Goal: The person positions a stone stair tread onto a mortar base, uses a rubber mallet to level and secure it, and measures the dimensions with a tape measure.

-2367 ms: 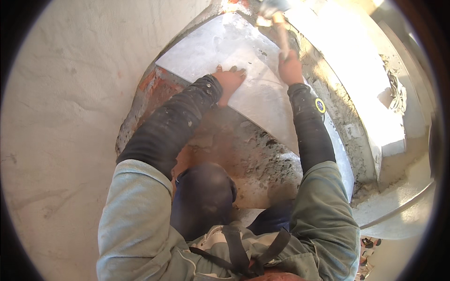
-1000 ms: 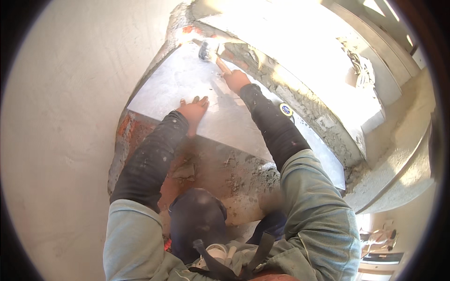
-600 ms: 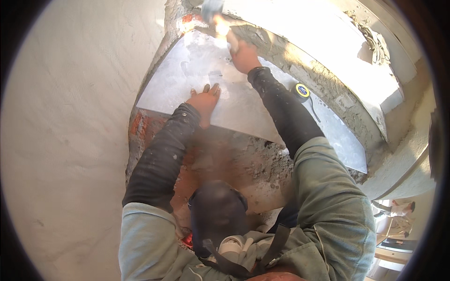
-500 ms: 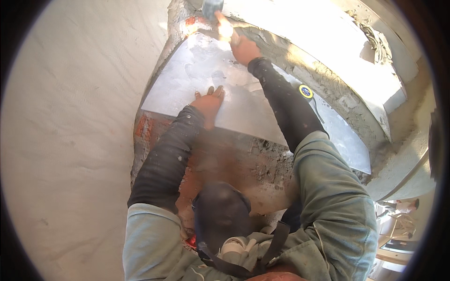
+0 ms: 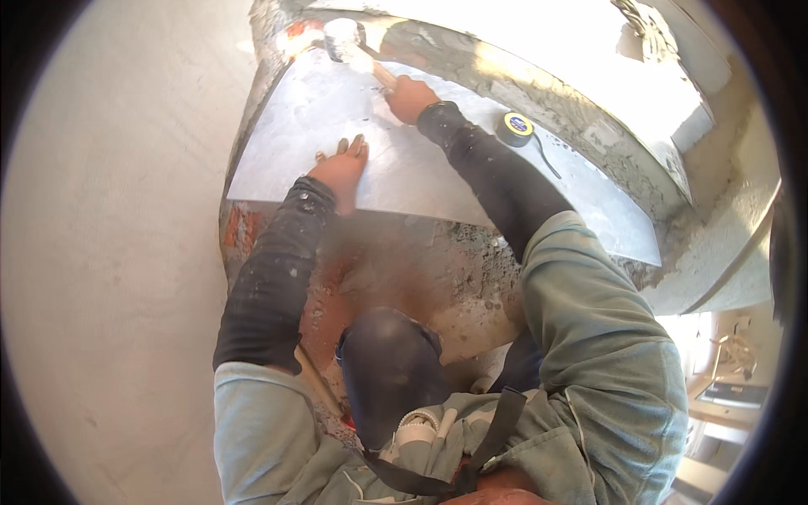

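A large light-grey slab point(image 5: 404, 172) lies across rough mortar and brickwork in front of me. Flat on its left half rests my left hand point(image 5: 341, 168), fingers stretched out and thumb side toward the slab's middle. My right hand point(image 5: 411, 99) is closed around the wooden handle of a mallet point(image 5: 343, 40). The mallet's pale head is over the slab's far left corner; whether it touches the slab I cannot tell. Right of my right forearm, a round yellow-and-dark tape measure point(image 5: 515, 129) sits on the slab with a dark strap trailing from it.
A smooth plastered wall point(image 5: 118, 252) rises along the left. Behind the slab runs a mortar-covered ledge point(image 5: 539, 93), with a sunlit white surface point(image 5: 505, 29) beyond it. Bare brick and rubble point(image 5: 471, 269) show below the slab's near edge. My knee point(image 5: 387, 353) is bent close by.
The mallet has come down toward the slab's far left corner, and my right hand has lowered with it. The view has shifted, while my left hand stays flat on the slab.
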`<act>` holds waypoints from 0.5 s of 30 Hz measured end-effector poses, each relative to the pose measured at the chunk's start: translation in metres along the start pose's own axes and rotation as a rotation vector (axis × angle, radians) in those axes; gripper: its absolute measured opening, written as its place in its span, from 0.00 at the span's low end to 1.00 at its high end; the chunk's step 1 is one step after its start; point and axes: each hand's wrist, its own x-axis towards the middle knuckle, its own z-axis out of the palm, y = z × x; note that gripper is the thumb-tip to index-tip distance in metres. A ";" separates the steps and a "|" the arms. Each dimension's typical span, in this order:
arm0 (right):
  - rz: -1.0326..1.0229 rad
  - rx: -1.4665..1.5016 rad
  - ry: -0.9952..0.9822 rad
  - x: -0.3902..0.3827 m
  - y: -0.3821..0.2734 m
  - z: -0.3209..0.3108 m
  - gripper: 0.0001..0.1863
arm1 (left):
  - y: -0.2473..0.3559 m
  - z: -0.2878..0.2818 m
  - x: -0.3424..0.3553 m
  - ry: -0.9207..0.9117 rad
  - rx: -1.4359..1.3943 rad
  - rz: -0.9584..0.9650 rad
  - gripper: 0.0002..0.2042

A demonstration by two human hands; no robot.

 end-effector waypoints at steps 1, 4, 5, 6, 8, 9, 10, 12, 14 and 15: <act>0.024 0.075 0.047 -0.012 -0.017 -0.006 0.23 | -0.002 -0.004 -0.004 0.002 0.008 -0.013 0.61; 0.066 0.051 -0.076 -0.034 0.021 -0.008 0.24 | 0.008 -0.009 0.004 0.020 0.006 0.036 0.61; 0.091 0.090 -0.057 -0.038 0.022 -0.020 0.25 | 0.009 -0.013 0.009 0.023 0.006 0.041 0.61; 0.117 0.129 -0.036 -0.046 0.024 -0.029 0.25 | 0.011 -0.015 0.012 0.026 0.006 0.048 0.61; 0.129 0.222 -0.041 -0.084 0.017 -0.038 0.25 | 0.010 -0.009 0.004 0.000 -0.016 0.028 0.62; 0.111 0.215 0.010 -0.103 0.014 -0.051 0.25 | 0.007 -0.010 0.001 0.022 -0.021 0.016 0.62; 0.103 0.208 0.058 -0.125 0.013 -0.061 0.24 | 0.004 -0.007 -0.002 0.037 -0.028 0.011 0.62; 0.096 0.179 0.175 -0.156 0.022 -0.071 0.22 | 0.006 -0.002 0.002 0.043 -0.033 0.023 0.62; 0.154 0.160 0.185 -0.162 0.046 -0.069 0.21 | 0.010 -0.005 0.003 0.046 -0.018 0.028 0.61; 0.181 0.152 0.190 -0.162 0.060 -0.066 0.20 | 0.013 -0.002 0.004 0.043 -0.025 0.039 0.61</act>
